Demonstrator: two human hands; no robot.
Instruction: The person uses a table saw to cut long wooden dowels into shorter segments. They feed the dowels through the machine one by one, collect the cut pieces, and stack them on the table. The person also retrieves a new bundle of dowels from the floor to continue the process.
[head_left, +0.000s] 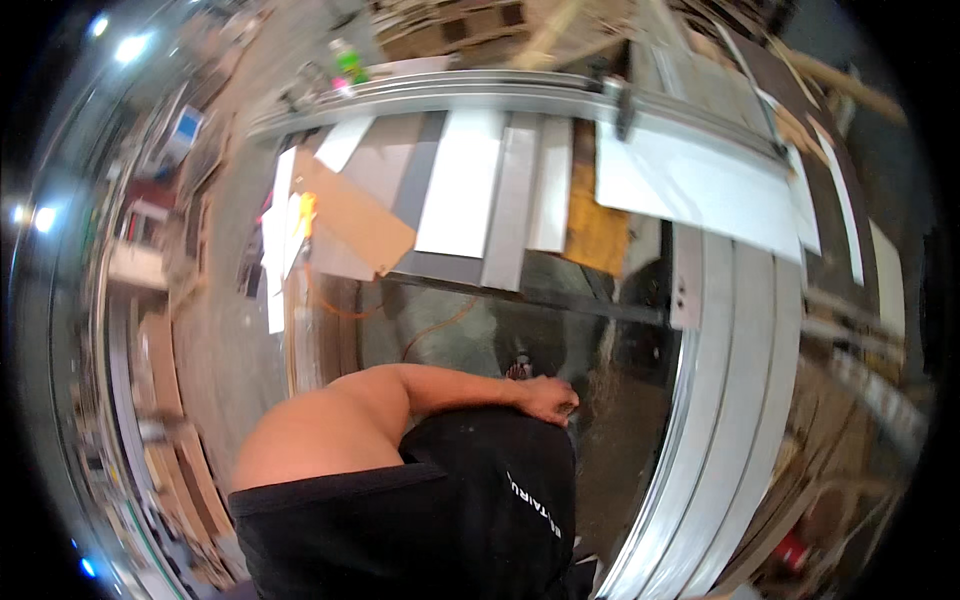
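Observation:
My left arm bends across the front of my black shirt [490, 480]. My left hand [548, 400] lies in front of the shirt with its fingers curled in. Whether anything sits inside those fingers is hidden. My right hand does not show. Beyond the left hand is a frame bearing several panels: a white panel [465, 185], a grey strip [512, 205], a tan board [355, 215] and a yellow-brown wood piece [595, 230]. The hand is apart from all of them.
A metal rail [450, 95] crosses above the panels' far ends. A wide ribbed metal table [725, 400] runs along the right. An orange-yellow handled tool [304, 215] with an orange hose [340, 312] hangs at the left. A green bottle [347, 62] stands behind the rail.

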